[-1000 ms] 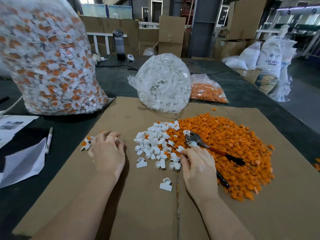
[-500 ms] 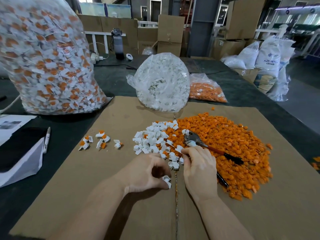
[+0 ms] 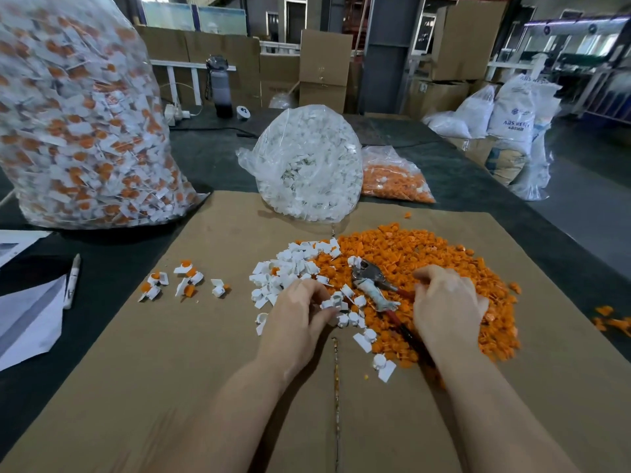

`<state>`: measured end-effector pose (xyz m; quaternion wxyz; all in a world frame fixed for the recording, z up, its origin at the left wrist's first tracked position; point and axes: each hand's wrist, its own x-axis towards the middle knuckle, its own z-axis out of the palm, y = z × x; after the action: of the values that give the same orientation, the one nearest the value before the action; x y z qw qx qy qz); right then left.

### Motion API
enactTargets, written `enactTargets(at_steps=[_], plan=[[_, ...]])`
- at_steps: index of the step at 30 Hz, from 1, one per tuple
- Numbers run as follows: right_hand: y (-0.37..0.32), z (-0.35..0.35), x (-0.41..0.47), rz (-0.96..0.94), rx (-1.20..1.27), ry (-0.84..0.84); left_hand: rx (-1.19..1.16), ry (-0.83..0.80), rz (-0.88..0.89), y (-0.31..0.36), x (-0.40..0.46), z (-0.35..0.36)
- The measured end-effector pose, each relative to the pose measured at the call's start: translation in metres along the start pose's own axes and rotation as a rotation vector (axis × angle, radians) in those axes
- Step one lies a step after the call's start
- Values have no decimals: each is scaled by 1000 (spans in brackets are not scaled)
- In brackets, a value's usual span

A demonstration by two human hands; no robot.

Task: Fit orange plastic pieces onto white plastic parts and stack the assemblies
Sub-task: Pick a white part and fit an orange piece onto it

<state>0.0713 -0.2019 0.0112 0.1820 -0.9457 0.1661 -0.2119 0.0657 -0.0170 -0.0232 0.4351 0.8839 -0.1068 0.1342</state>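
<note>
— Your left hand (image 3: 300,312): what has it got?

— Your grip there is pinched on a white plastic part (image 3: 336,303), thumb and fingertips curled round it at the near edge of the white pile (image 3: 290,268). More loose white parts lie just beside your fingers and toward you on the cardboard sheet (image 3: 205,387).

— And your right hand (image 3: 444,308)?

— It rests knuckles-up on the orange pile (image 3: 426,254), fingers curled down into the pieces. Whether that grip has closed on a piece I cannot tell; the fingertips are buried.

— What lies between your two hands?

— Pliers (image 3: 370,278), metal head pointing away from you, red and black handles running back under your right wrist. They sit where the white pile meets the orange one.

— Where are the finished assemblies?

— A small scatter of white-and-orange assemblies (image 3: 184,279) lies on the cardboard well left of your left hand, toward the sheet's left edge. They lie loose, side by side, not stacked.

— And further out?

— At the sheet's far edge stands a clear bag of white parts (image 3: 307,165), with a bag of orange pieces (image 3: 392,179) just right of it on the dark table (image 3: 222,158). A large bag of assembled parts (image 3: 78,124) fills the table's far left corner. Near the left edge you have a pen (image 3: 72,279) and sheets of paper (image 3: 27,315). A dark water bottle (image 3: 220,87) stands at the table's far edge.
</note>
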Motion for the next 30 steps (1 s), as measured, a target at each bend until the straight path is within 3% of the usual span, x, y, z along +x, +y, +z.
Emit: enactTargets(at_steps=[6,16,23,30], plan=[[10,-2,22,3,-280,-214,-78,-36,-43,-2,-3,-3],[10,-8,36,-53,-157,-323,-11,-37,32,-3,-4,-5],[-3,-11,19,-135,97,-137,-42,-31,-2,-4,-5,-4],[-32,9,-29,-319,266,-116,-57,-7,-18,-4,-5,-2]])
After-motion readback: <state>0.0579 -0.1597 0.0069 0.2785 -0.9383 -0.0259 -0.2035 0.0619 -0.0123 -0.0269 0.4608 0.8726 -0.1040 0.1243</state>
